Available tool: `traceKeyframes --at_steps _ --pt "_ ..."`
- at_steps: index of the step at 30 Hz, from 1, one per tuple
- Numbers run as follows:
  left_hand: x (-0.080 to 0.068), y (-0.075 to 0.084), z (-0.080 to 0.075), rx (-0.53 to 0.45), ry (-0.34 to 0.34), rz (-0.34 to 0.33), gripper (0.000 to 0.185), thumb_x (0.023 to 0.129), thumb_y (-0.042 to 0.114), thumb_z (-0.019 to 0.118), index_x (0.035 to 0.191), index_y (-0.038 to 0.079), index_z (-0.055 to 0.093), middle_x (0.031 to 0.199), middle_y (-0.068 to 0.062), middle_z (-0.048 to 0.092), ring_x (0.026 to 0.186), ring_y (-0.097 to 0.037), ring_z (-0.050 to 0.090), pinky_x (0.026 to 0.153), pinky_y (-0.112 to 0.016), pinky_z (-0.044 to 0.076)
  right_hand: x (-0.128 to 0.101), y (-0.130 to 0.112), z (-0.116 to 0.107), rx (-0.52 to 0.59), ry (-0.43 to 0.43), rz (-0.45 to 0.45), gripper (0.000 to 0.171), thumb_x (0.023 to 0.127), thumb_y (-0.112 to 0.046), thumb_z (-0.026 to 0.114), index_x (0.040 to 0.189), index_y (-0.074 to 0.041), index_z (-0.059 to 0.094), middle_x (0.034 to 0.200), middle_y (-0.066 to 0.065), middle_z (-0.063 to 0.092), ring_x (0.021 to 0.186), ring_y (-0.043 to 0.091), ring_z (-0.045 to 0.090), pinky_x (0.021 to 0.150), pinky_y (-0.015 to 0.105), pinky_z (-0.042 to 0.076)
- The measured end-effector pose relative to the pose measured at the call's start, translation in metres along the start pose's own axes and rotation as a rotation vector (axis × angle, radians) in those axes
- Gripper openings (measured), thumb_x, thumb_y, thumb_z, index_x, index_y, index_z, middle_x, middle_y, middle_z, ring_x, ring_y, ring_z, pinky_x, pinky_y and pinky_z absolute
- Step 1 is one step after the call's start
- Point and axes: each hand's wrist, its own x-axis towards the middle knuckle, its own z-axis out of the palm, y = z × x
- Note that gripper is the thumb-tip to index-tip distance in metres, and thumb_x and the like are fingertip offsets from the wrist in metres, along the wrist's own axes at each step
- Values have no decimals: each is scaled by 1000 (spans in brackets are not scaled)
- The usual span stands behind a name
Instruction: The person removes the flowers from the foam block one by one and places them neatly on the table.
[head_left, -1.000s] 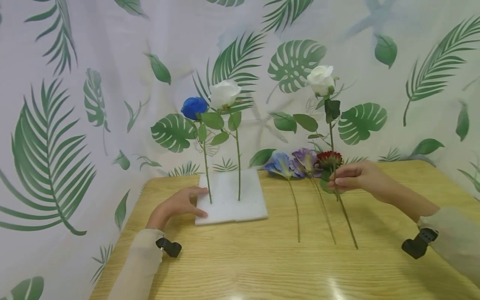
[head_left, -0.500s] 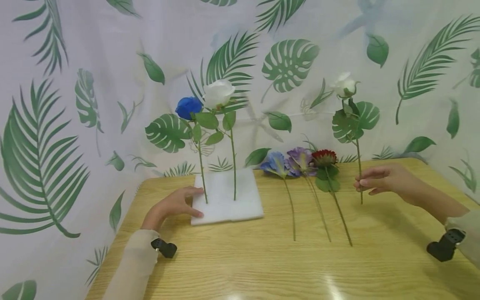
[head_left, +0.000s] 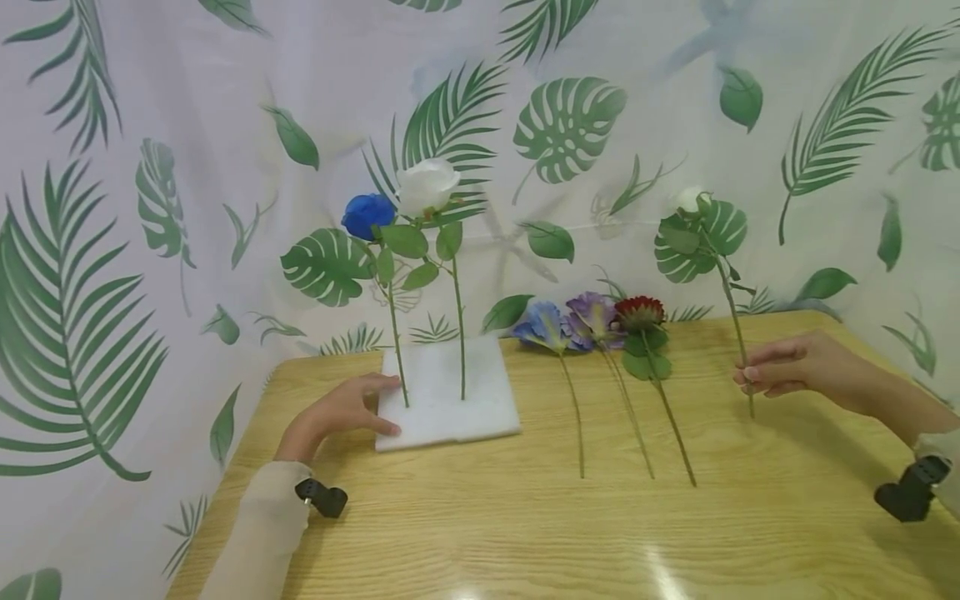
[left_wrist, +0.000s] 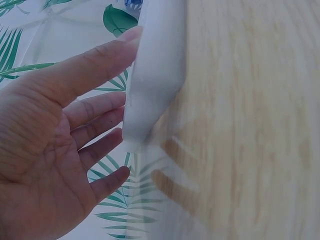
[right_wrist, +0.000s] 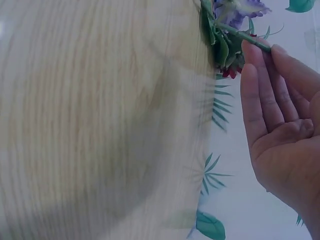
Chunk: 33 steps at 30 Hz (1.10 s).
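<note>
My right hand (head_left: 780, 371) pinches the thin green stem of a white rose (head_left: 692, 200) and holds it nearly upright over the right side of the wooden table (head_left: 525, 525). The same stem (right_wrist: 250, 39) lies across my fingertips in the right wrist view. My left hand (head_left: 341, 410) rests open against the left edge of a white foam block (head_left: 480, 404), its straight fingers (left_wrist: 95, 65) touching the block's side (left_wrist: 157, 65). A blue rose (head_left: 367, 215) and a white rose (head_left: 426, 185) stand stuck upright in the block.
Three flowers lie side by side on the table between my hands: a light blue one (head_left: 543, 327), a purple one (head_left: 594, 315) and a dark red one (head_left: 639, 312), stems toward me. A leaf-print curtain (head_left: 150, 208) hangs behind and to the left.
My right hand has carried the white rose to the right, away from the lying flowers, and the bloom has sunk lower and tilted back. My left hand has stayed at the foam block.
</note>
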Motion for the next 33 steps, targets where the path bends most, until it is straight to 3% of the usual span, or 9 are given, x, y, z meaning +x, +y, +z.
traceKeyframes --at_steps 12,22,33 --pt "-1 -2 -1 -9 -4 21 90 78 33 89 152 6 46 161 -19 40 153 -42 27 126 -57 22 -7 14 -8 -3 -141 51 30 104 -7 56 125 14 63 112 -1 78 103 12 75 86 31 63" --pt "-1 -1 -1 -23 -9 26 89 78 32 90 151 5 48 161 -18 41 153 -42 27 125 -58 23 -12 29 -8 -6 -246 71 38 104 -7 54 129 22 54 114 0 78 102 12 74 85 31 63" --pt "0 -2 0 -18 -10 28 89 78 31 90 151 5 47 160 -18 41 153 -42 27 125 -58 23 -15 36 -8 52 -334 98 28 104 -4 53 121 16 61 107 2 78 92 16 75 81 35 64"
